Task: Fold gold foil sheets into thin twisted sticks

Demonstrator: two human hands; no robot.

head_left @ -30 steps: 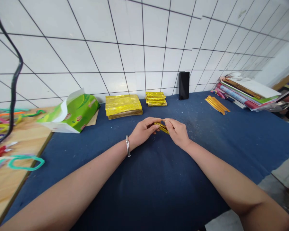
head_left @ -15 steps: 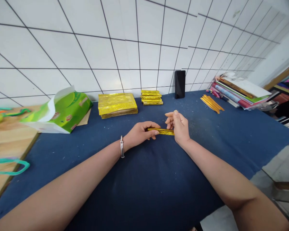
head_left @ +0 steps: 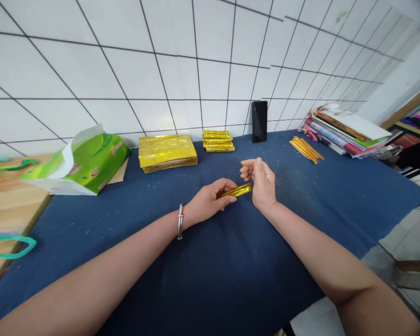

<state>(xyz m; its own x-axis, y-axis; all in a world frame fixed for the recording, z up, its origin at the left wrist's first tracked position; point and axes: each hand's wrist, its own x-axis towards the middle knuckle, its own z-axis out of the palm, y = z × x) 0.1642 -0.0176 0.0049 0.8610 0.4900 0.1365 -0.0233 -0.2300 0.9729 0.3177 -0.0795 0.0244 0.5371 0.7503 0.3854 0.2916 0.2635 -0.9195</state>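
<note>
Gold folded strip (head_left: 241,190) is at the middle of the view, reaching out of the left hand (head_left: 210,201) toward the right hand (head_left: 265,186). White tiled wall (head_left: 175,77) closes off the back, and a blue cloth (head_left: 210,266) spreads beneath both arms. On it, at the far right, stands a pile of books and papers (head_left: 350,135); at the left lies a green package (head_left: 103,156), beside a wooden board (head_left: 24,200). A thick gold stack (head_left: 168,151), a smaller gold pile (head_left: 217,141) and an upright phone (head_left: 259,122) line up near the wall.

What matters most is how the strip points: its long axis runs sideways, with the free end angled slightly away from the person and just beside the right palm. Whether that end touches the palm I cannot tell. The left hand is nearer, being wrapped about the other end.

Left thumb and fingers pinch the strip from either side, the thumb on the near side. The right hand is loosely curled, thumb raised, fingers bent toward the left; nothing shows in its grasp, though its inner palm is partly hidden.
</note>
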